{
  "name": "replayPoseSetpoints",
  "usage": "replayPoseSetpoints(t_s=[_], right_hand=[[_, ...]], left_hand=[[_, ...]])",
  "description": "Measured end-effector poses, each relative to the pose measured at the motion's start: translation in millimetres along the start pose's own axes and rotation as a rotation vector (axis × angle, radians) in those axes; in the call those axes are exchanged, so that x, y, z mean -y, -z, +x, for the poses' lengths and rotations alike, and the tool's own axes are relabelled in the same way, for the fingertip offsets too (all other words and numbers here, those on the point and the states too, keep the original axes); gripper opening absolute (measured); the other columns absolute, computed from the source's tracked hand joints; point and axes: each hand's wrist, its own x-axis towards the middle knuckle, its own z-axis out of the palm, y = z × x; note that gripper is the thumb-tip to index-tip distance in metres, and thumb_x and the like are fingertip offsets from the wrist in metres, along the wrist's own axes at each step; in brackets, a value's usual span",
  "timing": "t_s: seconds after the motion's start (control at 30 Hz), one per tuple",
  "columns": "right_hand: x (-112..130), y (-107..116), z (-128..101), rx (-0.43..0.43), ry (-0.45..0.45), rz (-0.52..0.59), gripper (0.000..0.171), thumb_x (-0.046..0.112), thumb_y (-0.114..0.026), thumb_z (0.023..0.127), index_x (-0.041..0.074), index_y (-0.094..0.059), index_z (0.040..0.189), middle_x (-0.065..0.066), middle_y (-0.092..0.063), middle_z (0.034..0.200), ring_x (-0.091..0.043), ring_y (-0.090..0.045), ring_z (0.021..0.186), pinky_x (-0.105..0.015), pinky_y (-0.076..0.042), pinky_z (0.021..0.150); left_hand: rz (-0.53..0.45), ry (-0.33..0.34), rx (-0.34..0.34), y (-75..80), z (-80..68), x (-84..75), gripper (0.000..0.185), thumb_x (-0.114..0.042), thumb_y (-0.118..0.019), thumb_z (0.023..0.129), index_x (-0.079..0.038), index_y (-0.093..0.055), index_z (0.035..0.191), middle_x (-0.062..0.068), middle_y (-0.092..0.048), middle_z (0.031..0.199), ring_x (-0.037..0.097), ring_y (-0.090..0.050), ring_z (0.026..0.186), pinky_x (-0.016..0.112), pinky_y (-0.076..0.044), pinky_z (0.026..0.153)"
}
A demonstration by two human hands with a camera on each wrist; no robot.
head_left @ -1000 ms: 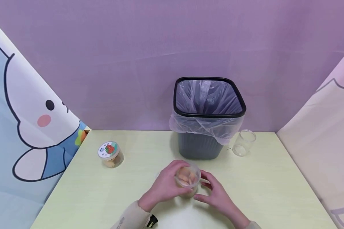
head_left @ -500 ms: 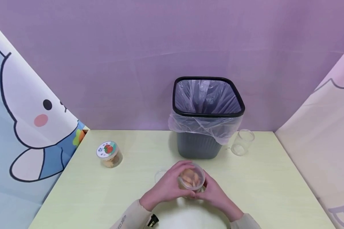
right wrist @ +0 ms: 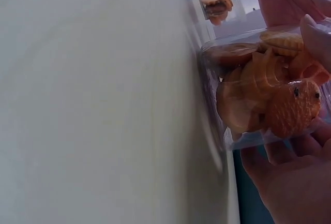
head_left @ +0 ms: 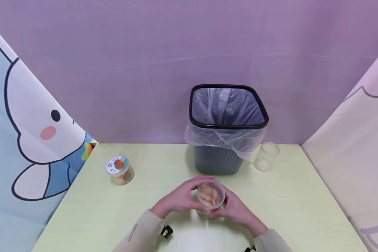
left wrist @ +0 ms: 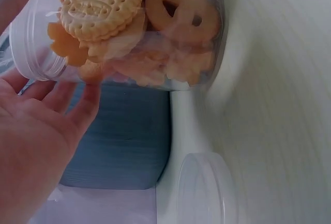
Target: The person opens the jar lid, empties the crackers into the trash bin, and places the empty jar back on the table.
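While the left hand [head_left: 179, 199] and right hand [head_left: 236, 210] curl round the open biscuit jar [head_left: 211, 196] near the counter's [head_left: 302, 203] front edge, before the bin [head_left: 228, 129], a tilt could likely spill biscuits.

Head view bright, even, soft light; only faint shadow under bin [head_left: 228, 129]. Slight wide-angle bend at edges. Wrist views washed out, table [right wrist: 93, 100] smeared, hand [left wrist: 36, 146] blurry up close.
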Motion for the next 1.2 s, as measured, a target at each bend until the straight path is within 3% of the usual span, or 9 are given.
replayPoseSetpoints(t_s=[0.2, 0.47, 0.93, 1.2], right_hand=[[-3, 1, 2, -0.007, 0.003, -0.022, 0.096, 0.014, -0.093, 0.067, 0.022, -0.042, 0.149, -0.001, -0.054, 0.142, -0.02, -0.051, 0.127, -0.026, -0.039, 0.104], [-4, 0, 3, -0.027, 0.001, -0.035, 0.096, 0.014, -0.093, 0.066, 0.022, -0.044, 0.148, -0.001, -0.055, 0.14, -0.02, -0.052, 0.125, -0.025, -0.039, 0.104], [0, -4, 1, -0.05, -0.019, -0.021, 0.097, 0.011, -0.093, 0.064, 0.019, -0.044, 0.148, -0.002, -0.058, 0.136, -0.02, -0.056, 0.122, -0.026, -0.042, 0.102], [-1, -6, 0, -0.078, -0.021, -0.032, 0.093, 0.015, -0.094, 0.063, 0.016, -0.048, 0.145, -0.002, -0.059, 0.135, -0.021, -0.056, 0.121, -0.027, -0.043, 0.102]], left_hand=[[-0.002, 0.031, -0.013, 1.6, 1.9, 0.0, 0.085, -0.017, -0.091, 0.07, -0.019, -0.051, 0.145, -0.008, -0.049, 0.147, 0.015, -0.044, 0.135, 0.037, -0.032, 0.113], [-0.046, 0.031, -0.036, -1.3, 2.0, 2.0, 0.085, -0.014, -0.09, 0.071, -0.016, -0.051, 0.145, -0.002, -0.05, 0.147, 0.017, -0.043, 0.136, 0.039, -0.031, 0.114], [-0.021, 0.096, -0.067, -3.7, -2.0, -3.2, 0.088, -0.017, -0.091, 0.07, -0.02, -0.05, 0.147, -0.013, -0.047, 0.148, 0.014, -0.038, 0.14, 0.041, -0.023, 0.118], [-0.048, 0.137, -0.136, -10.7, -4.2, -8.7, 0.088, -0.015, -0.092, 0.067, -0.021, -0.052, 0.146, -0.011, -0.049, 0.148, 0.015, -0.039, 0.139, 0.048, -0.023, 0.116]])
